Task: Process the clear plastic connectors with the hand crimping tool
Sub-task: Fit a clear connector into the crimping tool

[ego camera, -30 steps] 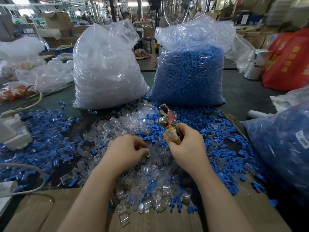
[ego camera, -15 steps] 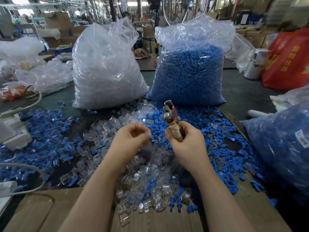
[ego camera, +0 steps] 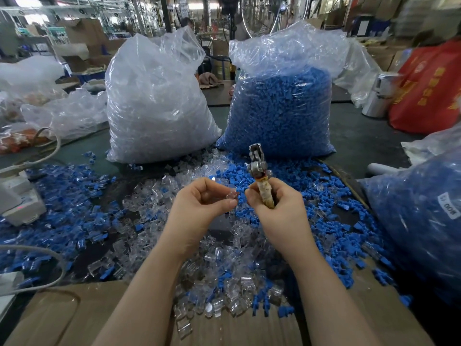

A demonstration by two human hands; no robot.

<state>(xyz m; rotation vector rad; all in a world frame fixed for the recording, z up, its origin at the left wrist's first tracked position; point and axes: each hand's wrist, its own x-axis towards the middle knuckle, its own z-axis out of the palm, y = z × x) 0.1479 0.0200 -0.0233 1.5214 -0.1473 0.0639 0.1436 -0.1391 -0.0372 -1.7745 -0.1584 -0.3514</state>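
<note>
Over the littered worktop point(ego camera: 354, 136), your left hand point(ego camera: 199, 206) pinches a clear connector point(ego camera: 230, 195) just left of the crimping tool point(ego camera: 259, 176), which your right hand point(ego camera: 279, 208) grips upright.

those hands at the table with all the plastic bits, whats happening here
A person is working through loose connectors on a table. The left hand pinches one clear connector at its fingertips, raised above the pile. The right hand grips the crimping tool upright beside it. The connector isn't in the tool yet.
</note>
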